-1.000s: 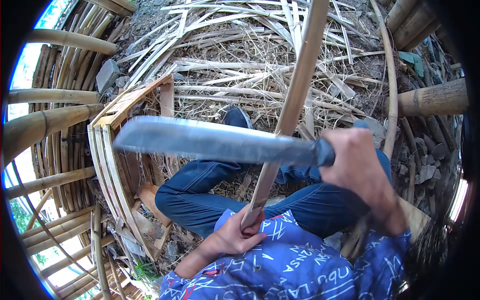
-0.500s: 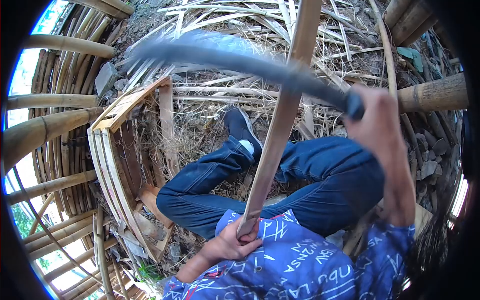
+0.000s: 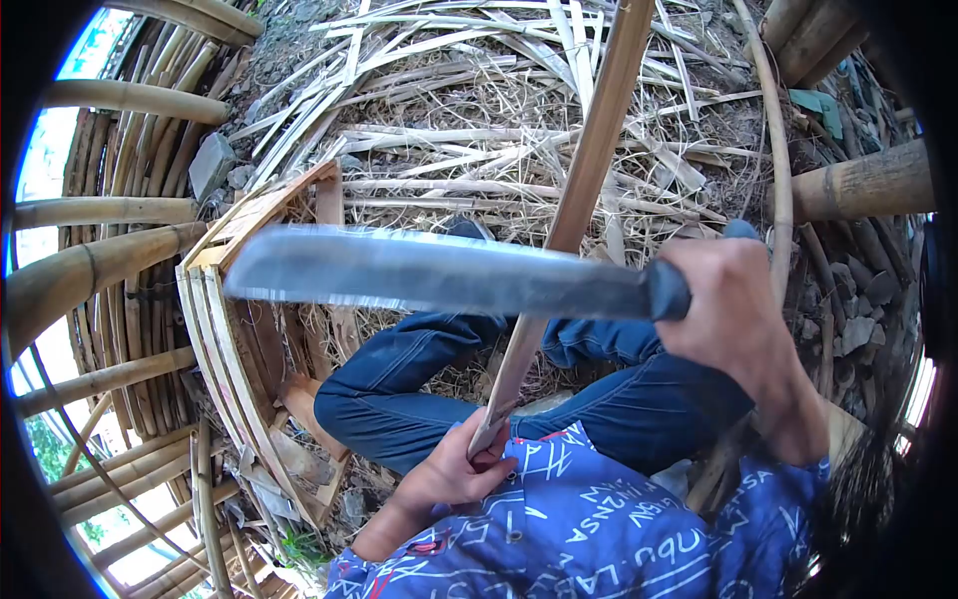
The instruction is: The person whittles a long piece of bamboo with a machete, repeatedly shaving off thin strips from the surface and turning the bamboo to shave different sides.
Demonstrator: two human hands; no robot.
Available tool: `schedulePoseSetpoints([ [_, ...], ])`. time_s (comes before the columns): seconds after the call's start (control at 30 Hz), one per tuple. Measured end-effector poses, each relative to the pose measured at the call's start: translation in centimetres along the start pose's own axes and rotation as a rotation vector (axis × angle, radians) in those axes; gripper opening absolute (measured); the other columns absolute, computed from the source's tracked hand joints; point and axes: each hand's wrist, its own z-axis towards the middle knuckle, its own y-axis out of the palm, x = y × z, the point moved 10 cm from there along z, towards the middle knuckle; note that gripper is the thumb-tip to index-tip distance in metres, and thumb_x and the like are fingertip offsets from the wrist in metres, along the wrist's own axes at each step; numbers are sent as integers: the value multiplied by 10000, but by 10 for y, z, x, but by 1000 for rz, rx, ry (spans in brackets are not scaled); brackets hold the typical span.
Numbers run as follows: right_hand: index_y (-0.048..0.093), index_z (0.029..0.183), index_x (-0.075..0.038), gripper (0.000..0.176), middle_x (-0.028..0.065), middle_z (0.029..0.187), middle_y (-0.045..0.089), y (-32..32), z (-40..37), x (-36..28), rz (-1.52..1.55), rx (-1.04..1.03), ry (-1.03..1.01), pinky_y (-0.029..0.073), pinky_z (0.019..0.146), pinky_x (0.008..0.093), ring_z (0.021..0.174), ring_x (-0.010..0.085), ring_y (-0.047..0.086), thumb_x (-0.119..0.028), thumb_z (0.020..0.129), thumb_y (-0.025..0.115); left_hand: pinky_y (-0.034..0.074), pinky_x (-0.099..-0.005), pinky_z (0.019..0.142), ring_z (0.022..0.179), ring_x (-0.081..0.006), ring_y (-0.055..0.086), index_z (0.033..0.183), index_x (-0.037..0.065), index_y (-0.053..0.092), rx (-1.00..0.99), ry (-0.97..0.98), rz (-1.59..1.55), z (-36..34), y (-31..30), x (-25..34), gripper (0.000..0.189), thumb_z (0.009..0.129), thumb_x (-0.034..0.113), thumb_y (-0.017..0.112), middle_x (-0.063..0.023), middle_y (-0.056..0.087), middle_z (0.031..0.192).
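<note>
My right hand [image 3: 726, 299] is closed round the black handle of a machete [image 3: 399, 272]. The broad blade points left and lies across a long bamboo strip [image 3: 594, 140] in this view, hiding part of it. Close to my shirt, my left hand [image 3: 461, 471] grips the strip's lower end. From there the strip slants up and away to the top of the picture. My crossed legs in blue jeans [image 3: 399, 389] are under the blade and strip, with one dark shoe partly hidden behind the blade.
Split bamboo strips [image 3: 439, 75] and shavings litter the ground ahead. A wooden frame [image 3: 225, 349] stands at my left, beside bamboo poles [image 3: 120, 212]. Broken stones [image 3: 856, 329] and a thick bamboo pole [image 3: 863, 185] are on the right.
The machete has come down and toward me, its blade now nearly level across the strip. My right hand has lowered with it. My left hand keeps its hold, the strip shifting slightly.
</note>
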Motion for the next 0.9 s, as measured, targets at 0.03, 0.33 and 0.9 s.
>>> schedulePoseSetpoints([
  [0.03,642,746,-67,197,162,660,625,0,0,-2,0,4,4,503,634,432,677,353,645,-156,588,719,277,-196,533,594,-21,314,1051,30,478,17,5,77,1,-2,1,364,772,-71,688,50,376,718],
  [0.33,612,688,-74,127,144,626,613,-2,7,3,-94,57,-40,497,624,424,652,341,645,-149,613,683,259,-198,527,578,-23,300,1028,36,466,53,-9,171,-3,2,-3,338,786,-54,685,58,348,677],
  [0.9,650,762,-55,181,159,709,647,-16,17,16,-152,121,-28,501,667,441,713,353,651,-132,614,720,273,-204,537,579,-34,310,1089,17,466,27,-24,202,-10,-2,-6,396,781,-26,712,55,344,655],
])
